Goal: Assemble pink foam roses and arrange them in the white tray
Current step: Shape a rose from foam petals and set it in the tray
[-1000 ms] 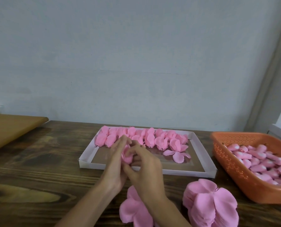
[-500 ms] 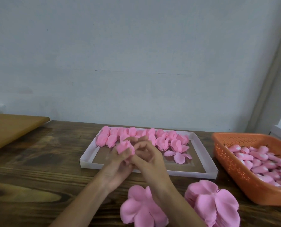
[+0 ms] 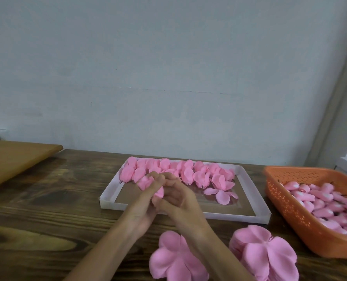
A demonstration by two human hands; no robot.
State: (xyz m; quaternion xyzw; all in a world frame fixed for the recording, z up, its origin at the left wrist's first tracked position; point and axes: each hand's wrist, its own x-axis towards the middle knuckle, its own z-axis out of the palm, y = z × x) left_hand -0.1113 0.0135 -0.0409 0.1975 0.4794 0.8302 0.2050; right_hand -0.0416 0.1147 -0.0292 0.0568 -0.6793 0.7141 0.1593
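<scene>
From the head view, a shallow white cardboard tray (image 3: 110, 193) lies on the dark wooden surface (image 3: 47, 220), and everything else sits around it. Over the tray's near left corner the left hand (image 3: 141, 209) and right hand (image 3: 181, 201) meet. The fingers of both are curled round one half-formed pink foam rose (image 3: 146, 182), held just above the tray's front rim.

Along the tray's far edge a row of finished pink foam roses (image 3: 188, 172) lies packed side by side, reaching almost from wall to wall. Just in front of that row, toward the tray's right end, one flat pink petal piece (image 3: 221, 196) rests on the brown tray floor.

Right of the tray, near but apart, stands an orange perforated plastic basket (image 3: 286, 205) filled with small pink foam buds (image 3: 320, 201). In front of the tray lie two stacks of flat pink foam petal cut-outs — one (image 3: 263, 254) below its right corner, the other (image 3: 172, 260) partly under the right forearm. Well left of the tray, a lighter brown wooden board (image 3: 12, 159) overlaps the surface's edge.
</scene>
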